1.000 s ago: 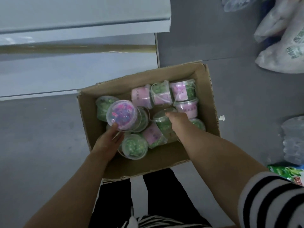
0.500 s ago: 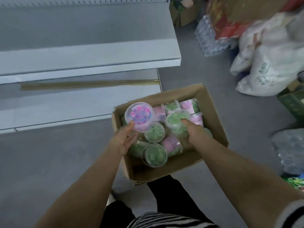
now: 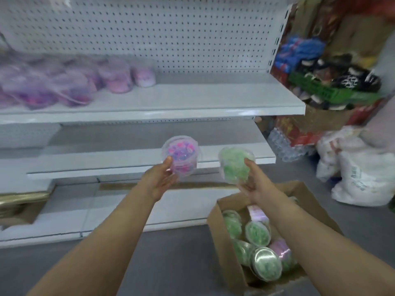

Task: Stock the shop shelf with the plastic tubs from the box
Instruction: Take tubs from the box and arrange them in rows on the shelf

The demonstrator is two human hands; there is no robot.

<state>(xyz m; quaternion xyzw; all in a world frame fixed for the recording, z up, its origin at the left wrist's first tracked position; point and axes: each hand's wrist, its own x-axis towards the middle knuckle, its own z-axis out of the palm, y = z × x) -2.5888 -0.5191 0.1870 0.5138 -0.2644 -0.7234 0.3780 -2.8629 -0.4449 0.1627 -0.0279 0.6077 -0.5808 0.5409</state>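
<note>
My left hand (image 3: pixel 159 180) grips a clear plastic tub with pink and purple contents (image 3: pixel 181 155), held up in front of the middle shelf (image 3: pixel 128 165). My right hand (image 3: pixel 251 182) grips a clear tub with green contents (image 3: pixel 234 165) just to its right, above the box. The cardboard box (image 3: pixel 222 244) stands on the grey floor at lower right and holds several more tubs (image 3: pixel 257 231), mostly green, some pink. The upper white shelf (image 3: pixel 192 99) is bare on its right half.
Pink and purple bagged goods (image 3: pixel 70 84) fill the left of the upper shelf below a white pegboard back (image 3: pixel 149 33). White sacks (image 3: pixel 361 171), bottled water (image 3: pixel 284 144) and stacked goods crowd the floor at right. A gold strip (image 3: pixel 21 199) lies low on the left.
Both hands lifted their tubs out of the box and up toward the shelves. The view swung up from the box to the shelving.
</note>
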